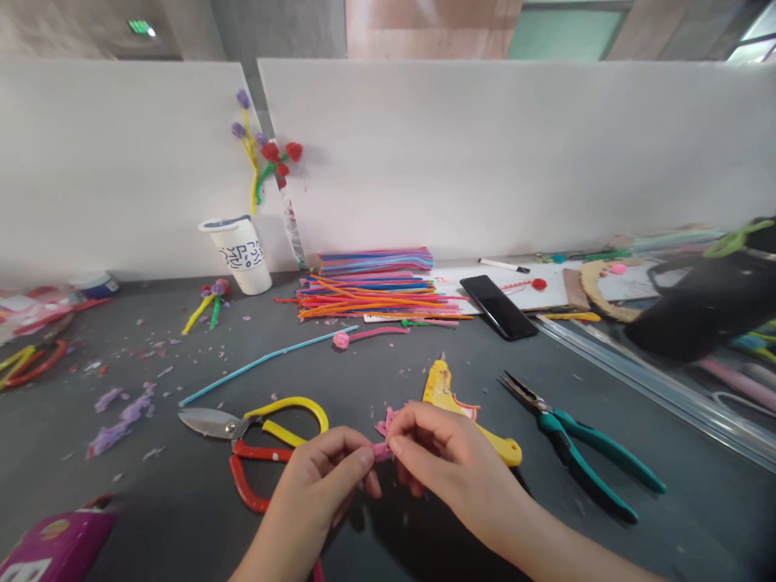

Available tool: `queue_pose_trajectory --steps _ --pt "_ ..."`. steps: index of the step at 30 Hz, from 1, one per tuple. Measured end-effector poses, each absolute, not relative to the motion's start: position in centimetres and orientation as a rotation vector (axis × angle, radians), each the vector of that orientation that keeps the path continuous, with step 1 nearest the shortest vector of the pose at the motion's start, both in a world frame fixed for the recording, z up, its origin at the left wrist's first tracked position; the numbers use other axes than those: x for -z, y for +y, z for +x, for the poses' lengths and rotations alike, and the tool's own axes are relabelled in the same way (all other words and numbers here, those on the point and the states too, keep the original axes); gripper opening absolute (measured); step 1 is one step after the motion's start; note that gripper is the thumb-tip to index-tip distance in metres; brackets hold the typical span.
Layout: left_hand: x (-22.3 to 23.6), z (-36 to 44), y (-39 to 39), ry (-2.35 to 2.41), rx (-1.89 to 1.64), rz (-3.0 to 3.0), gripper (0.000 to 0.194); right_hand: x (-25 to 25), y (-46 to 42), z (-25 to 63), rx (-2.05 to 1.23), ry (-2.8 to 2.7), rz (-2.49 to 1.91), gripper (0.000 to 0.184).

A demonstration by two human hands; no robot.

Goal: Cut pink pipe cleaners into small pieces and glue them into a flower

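Low over the dark table, both of my hands pinch a short pink pipe cleaner piece [381, 451]. My left hand [331, 477] grips its left end between thumb and fingertips. Just beside it, my right hand [445, 457] has thumb and index finger closed on the other end. Fuzzy pink bits [386, 420] show behind the right fingertips. Red-and-yellow scissors [242, 428] lie left of my left hand, blades pointing left. A yellow glue gun [441, 384] lies beyond my right hand, partly hidden by it. Teal-handled pliers [563, 436] rest to the right.
A bundle of colored pipe cleaners [376, 295] lies at the back, near a black phone [498, 307]. A white cup [242, 259] stands left, with pipe cleaner flowers above. Purple fluff [124, 420] litters the left. Clear plastic rods [655, 384] and a black object [703, 299] occupy the right.
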State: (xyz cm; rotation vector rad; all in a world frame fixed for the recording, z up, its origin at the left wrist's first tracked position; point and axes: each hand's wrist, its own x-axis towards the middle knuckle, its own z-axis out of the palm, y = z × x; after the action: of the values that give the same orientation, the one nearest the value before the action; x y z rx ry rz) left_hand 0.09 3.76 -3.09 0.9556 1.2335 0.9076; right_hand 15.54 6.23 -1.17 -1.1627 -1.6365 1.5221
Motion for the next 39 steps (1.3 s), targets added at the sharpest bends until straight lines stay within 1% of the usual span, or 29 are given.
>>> queue_pose_trajectory --steps 6,12,15,20,31,39 --pt "3.4 0.1 4.0 1.195 -0.9 0.908 0.028 1.3 6.3 15.6 -1.494 -1.648 -1.183 0.009" --pt "2.5 0.3 3.7 1.215 -0.893 0.87 0.026 1.0 6.4 15.6 -1.527 -1.6 -1.157 0.01" --pt "2.0 0.5 3.5 1.248 -0.927 0.86 0.025 1.0 6.3 15.5 -1.481 -1.647 -1.189 0.005" --pt "1.6 0.7 3.5 1.244 -0.926 0.903 0.029 1.2 6.2 15.1 -1.382 -1.723 -1.175 0.007" --pt "2.0 0.5 3.5 1.211 -0.961 0.872 0.024 1.4 6.2 15.2 -1.294 -1.805 -1.15 0.008" --pt "2.4 0.1 3.5 1.233 -0.971 0.884 0.022 1.1 5.8 15.2 -1.306 -1.838 -1.139 0.007"
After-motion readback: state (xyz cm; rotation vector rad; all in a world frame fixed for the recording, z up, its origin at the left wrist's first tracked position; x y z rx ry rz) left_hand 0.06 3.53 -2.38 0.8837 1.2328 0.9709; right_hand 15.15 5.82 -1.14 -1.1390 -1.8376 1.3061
